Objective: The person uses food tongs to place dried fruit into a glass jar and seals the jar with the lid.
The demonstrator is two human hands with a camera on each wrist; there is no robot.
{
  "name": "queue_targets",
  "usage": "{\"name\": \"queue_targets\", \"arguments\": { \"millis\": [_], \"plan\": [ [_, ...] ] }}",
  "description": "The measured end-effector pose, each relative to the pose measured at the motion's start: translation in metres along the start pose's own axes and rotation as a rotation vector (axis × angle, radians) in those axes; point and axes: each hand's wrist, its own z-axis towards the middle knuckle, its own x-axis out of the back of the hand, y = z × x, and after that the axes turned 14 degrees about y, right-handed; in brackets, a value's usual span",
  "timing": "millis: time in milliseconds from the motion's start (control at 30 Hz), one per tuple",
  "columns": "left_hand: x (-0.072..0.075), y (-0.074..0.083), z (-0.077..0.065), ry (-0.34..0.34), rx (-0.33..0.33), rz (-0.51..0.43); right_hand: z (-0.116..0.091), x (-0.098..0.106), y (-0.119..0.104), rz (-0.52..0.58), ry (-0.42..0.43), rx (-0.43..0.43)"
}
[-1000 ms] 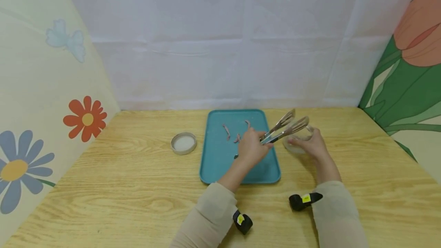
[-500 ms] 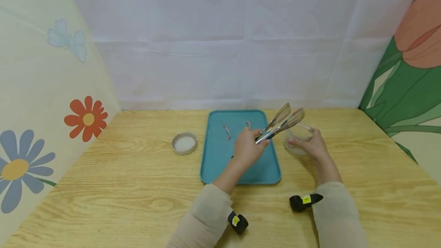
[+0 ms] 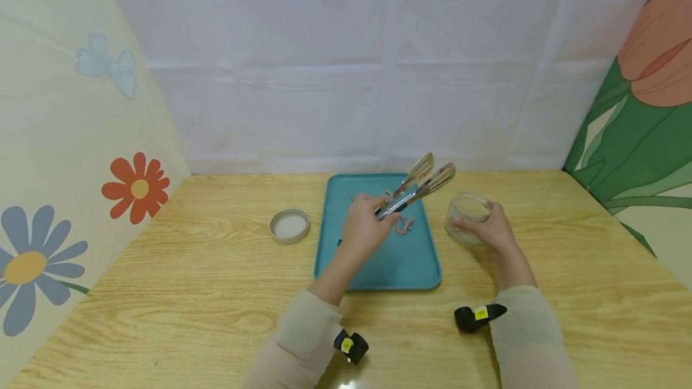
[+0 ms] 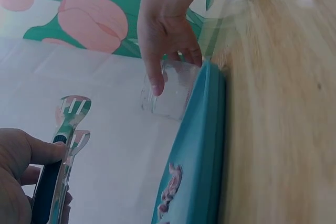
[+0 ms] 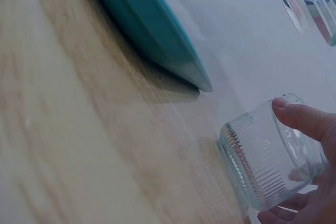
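Observation:
Metal slotted tongs (image 3: 439, 179) are held in my left hand (image 3: 363, 226), above the blue tray (image 3: 381, 272). Their two heads stand apart with nothing between them. Below the tongs, thin crinkled pink pieces (image 3: 402, 226) lie on the tray; my left hand hides part of it. The left wrist view shows some pink pieces (image 4: 170, 184) near the tray's edge. To the tray's right, my right hand (image 3: 491, 226) grips a clear ribbed glass jar (image 5: 257, 156) near its rim, thumb on the near side. Small reddish marks show through the jar's wall.
A round shallow lid (image 3: 289, 226) lies left of the tray on the wooden table (image 3: 216, 293). A white cloth (image 3: 303, 107) hangs behind the table. Panels printed with flowers (image 3: 139, 188) stand at both sides.
My left hand has moved left with the tongs, from over the jar to over the tray. Some pink pieces on the tray now show right of that hand. The right hand stays at the jar.

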Motion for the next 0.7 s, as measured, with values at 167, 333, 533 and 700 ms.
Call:
{"name": "queue_targets", "arguments": {
  "millis": [167,333,533,700],
  "plan": [
    [0.014,-0.008,0.001,0.022,0.04,0.022,0.015,-0.005,0.022,0.011,0.019,0.031],
    [0.026,-0.019,0.004,0.074,0.043,0.082,0.021,-0.005,0.029,0.01,0.015,0.04],
    [0.036,-0.034,0.005,0.094,0.091,0.106,0.003,0.0,0.008,0.008,0.001,0.02],
    [0.04,-0.044,0.005,0.101,0.15,0.157,0.0,0.0,0.004,0.017,-0.019,0.024]
  ]
}}
